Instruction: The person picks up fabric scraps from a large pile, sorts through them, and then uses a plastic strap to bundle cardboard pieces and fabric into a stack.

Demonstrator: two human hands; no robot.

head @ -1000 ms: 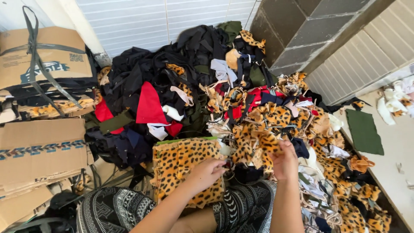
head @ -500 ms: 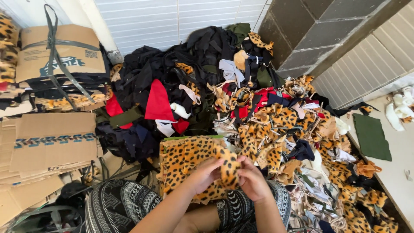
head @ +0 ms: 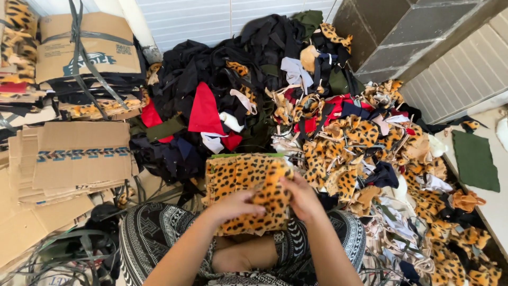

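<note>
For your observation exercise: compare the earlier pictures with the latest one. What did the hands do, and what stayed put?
The right hand left the scrap heap and brought a leopard-print scrap inward onto the leopard-print stack on the lap; the left hand now grips it too. The heap, the flattened cardboard and the green cloth stayed put.

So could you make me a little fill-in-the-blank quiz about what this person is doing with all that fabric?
1. Both hands, the left hand and the right hand, hold a small fabric scrap printed in a ____ pattern.
2. That scrap is held over a stack of matching pieces resting on the person's ____.
3. The flattened boxes piled to the person's left are made of ____.
4. The triangular cloth on the dark heap is coloured ____.

Missing words: leopard; lap; cardboard; red
</note>
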